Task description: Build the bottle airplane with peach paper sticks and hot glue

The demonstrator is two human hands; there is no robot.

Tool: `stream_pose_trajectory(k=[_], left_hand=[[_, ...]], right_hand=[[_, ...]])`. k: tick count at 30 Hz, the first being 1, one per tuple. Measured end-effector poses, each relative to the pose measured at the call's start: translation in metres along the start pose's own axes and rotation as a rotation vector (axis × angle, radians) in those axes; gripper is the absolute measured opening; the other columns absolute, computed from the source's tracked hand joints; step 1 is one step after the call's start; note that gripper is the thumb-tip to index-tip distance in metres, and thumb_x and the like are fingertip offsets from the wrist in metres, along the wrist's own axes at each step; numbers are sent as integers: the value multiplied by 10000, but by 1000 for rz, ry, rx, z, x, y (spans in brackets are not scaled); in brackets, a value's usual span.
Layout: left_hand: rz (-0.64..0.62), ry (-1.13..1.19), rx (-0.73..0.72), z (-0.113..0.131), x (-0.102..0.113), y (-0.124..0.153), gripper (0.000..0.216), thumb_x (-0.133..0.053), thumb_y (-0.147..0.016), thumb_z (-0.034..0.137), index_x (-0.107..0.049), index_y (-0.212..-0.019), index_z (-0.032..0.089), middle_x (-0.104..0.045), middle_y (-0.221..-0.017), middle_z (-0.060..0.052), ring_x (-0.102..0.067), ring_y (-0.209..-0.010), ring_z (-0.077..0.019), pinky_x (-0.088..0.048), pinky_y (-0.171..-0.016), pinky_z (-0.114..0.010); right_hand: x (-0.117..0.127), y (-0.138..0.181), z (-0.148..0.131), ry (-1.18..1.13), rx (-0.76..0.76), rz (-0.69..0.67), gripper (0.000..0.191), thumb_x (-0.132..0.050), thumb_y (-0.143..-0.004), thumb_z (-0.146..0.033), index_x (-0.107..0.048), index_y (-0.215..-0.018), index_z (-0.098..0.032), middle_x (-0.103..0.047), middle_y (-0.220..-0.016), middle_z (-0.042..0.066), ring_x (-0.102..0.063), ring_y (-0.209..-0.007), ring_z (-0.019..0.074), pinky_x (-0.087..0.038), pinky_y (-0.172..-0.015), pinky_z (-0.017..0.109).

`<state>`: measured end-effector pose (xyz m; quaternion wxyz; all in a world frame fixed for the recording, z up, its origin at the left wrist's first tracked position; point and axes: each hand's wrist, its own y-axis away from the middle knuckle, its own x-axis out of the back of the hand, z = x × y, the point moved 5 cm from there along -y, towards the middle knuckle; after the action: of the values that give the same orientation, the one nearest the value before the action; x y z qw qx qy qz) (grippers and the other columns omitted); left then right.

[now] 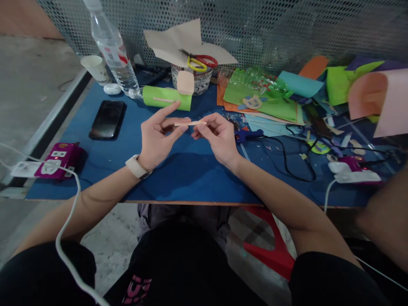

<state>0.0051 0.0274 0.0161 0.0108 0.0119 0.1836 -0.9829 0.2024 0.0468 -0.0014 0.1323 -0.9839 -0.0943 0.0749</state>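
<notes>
My left hand (pixel 159 138) and my right hand (pixel 219 138) are raised over the blue table (pixel 191 178), pinching the two ends of a thin, pale paper strip (pixel 191 123). The strip is level and looks folded or rolled; its exact make is too small to tell. On my left hand the index finger points up, apart from the pinch. Just beyond it lies a tube wrapped in green paper (pixel 151 94), with a pale strip and a rounded beige piece (pixel 185 82) on it. A bottle neck sticks out of its left end.
To the left are a phone (pixel 107 120), a purple power socket (pixel 59 160), a paper cup (pixel 94 69) and a water bottle (pixel 111 46). Scissors (pixel 200 61) rest on a tub. At right lie a blue glue gun (pixel 248 135), cables, coloured paper (pixel 234 91) and scraps. Another person's arm (pixel 389 216) is lower right.
</notes>
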Motion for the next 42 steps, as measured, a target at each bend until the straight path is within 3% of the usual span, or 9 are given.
stream_pose_trajectory(k=[6, 12, 20, 24, 29, 35, 42], left_hand=[[-21, 12, -139, 5, -1, 1, 540, -1012, -973, 412, -835, -1471, 303, -934, -1183, -42, -889, -1240, -323, -714, -1182, -519], [10, 10, -155, 9, 0, 1, 533, -1030, -953, 380, -846, -1445, 288, -936, -1156, -36, -898, -1207, -306, -719, -1159, -479], [52, -69, -81, 8, 5, 0, 637, -1060, -895, 490, -829, -1453, 286, -927, -1187, -49, -860, -1310, -359, -710, -1183, -522], [-1, -77, -247, 12, 6, -3, 571, -1015, -973, 369, -807, -1494, 262, -929, -1145, -25, -895, -1163, -295, -736, -1098, -484], [-135, -51, -546, 6, 4, -8, 776, -1036, -956, 362, -697, -1654, 351, -935, -1157, 5, -916, -1079, -239, -780, -940, -358], [-175, -184, -394, -7, 0, -3, 815, -991, -999, 505, -648, -1709, 300, -911, -1339, -59, -876, -1302, -321, -731, -1209, -503], [-145, -153, -436, -3, -2, 0, 707, -943, -1059, 476, -663, -1697, 352, -931, -1233, 2, -907, -1208, -312, -767, -1156, -521]], right_hand=[[-1, -1, 0, -11, -9, -8, 631, -962, -849, -830, -686, -993, -281, -790, -948, 4, -800, -830, 178, -711, -823, 352], [0, -2, 0, -54, -22, 1, 647, -973, -827, -838, -691, -989, -278, -788, -948, 1, -791, -812, 168, -715, -821, 346], [2, -3, 2, -65, -30, 24, 657, -984, -809, -843, -700, -984, -277, -796, -931, -9, -798, -806, 165, -721, -817, 334], [2, -4, -1, -68, 0, 9, 626, -998, -827, -800, -701, -975, -268, -804, -912, -15, -798, -787, 153, -716, -794, 313], [2, -5, -6, -20, 79, -50, 619, -1005, -842, -769, -700, -981, -249, -808, -874, -14, -804, -772, 155, -713, -775, 307], [-3, -1, -7, -27, 98, -115, 574, -1017, -865, -716, -717, -975, -239, -818, -863, -16, -795, -736, 143, -718, -777, 307], [-5, -1, -4, -57, 79, -120, 566, -1027, -868, -688, -711, -967, -229, -839, -861, -1, -818, -755, 148, -717, -764, 301]])
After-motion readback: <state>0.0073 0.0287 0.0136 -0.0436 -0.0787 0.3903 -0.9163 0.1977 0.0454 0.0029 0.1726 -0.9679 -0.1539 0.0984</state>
